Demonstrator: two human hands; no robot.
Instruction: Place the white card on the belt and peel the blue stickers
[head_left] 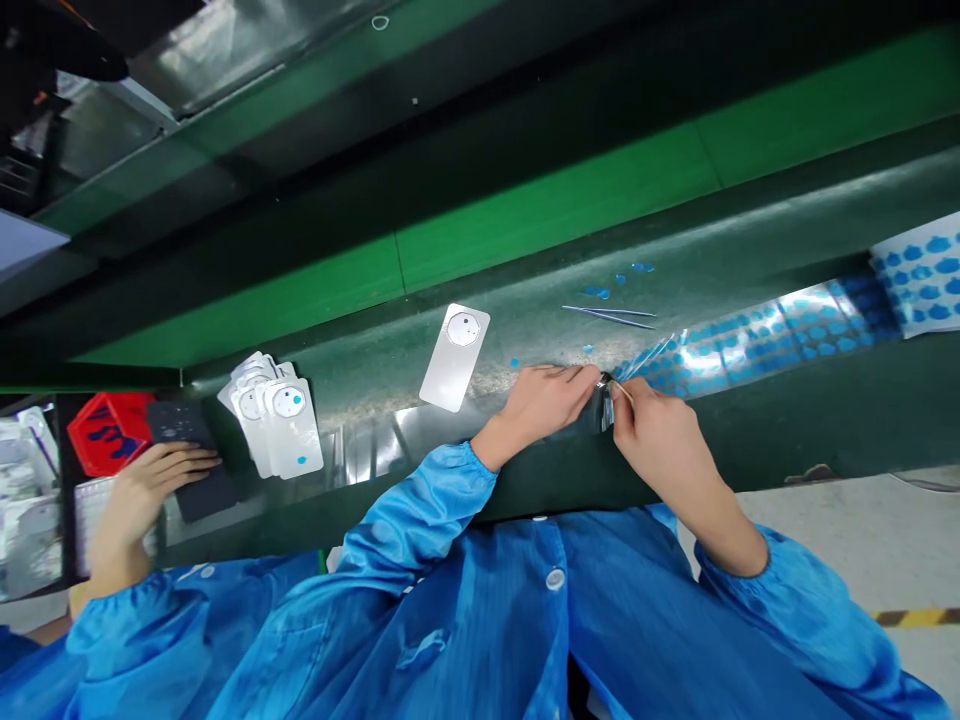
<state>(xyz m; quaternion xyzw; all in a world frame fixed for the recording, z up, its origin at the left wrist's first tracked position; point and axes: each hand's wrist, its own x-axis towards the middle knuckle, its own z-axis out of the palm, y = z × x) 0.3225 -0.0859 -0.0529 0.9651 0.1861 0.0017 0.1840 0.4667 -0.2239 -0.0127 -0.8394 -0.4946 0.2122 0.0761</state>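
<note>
My left hand (551, 398) is closed, its fingertips pinching a small dark, shiny piece (604, 380). My right hand (661, 432) meets it there, closed around a thin, pale, stick-like thing (622, 392) mostly hidden by the fingers. A glossy clear strip (602, 412) hangs just below the fingertips. Beyond both hands lie metal tweezers (609, 316) and loose blue stickers (598, 293). To the left of my left hand rests a silvery-white phone-shaped panel (452, 366) with a round camera ring at its upper end.
A clear sheet of blue stickers (772, 335) runs right toward a white sticker sheet (919, 270). Overlapping white panels (296, 440) lie at left. A co-worker's hand (154, 480) touches a dark panel (196, 490) near a red hexagonal tray (84, 462). A green ledge (480, 235) borders the bench.
</note>
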